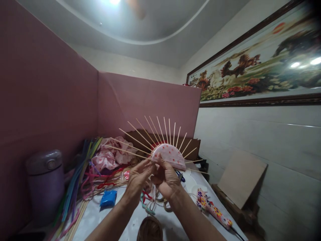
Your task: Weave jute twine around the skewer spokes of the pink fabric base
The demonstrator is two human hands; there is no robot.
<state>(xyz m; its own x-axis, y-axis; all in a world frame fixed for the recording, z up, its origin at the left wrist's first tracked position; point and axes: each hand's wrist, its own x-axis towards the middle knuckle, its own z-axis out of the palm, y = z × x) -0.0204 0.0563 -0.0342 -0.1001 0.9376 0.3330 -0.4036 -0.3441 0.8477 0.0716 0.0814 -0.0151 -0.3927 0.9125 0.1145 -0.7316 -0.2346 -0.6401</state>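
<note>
I hold up a half-round pink piece with red dots (170,155), with several thin wooden sticks (140,138) fanning out of its edge. My right hand (167,180) is closed on its lower edge from below. My left hand (137,179) pinches it at the left end, where the lowest sticks come out. Both hands are raised above the table, with the fan standing upright and tilted a little to the right.
On the white table (105,217) lie coloured strips (75,187), pink cloth (110,155), a blue packet (108,198), a flowered glue gun (213,209) and a brown roll (149,229). A purple jug (46,182) stands left. Pink partitions enclose the back.
</note>
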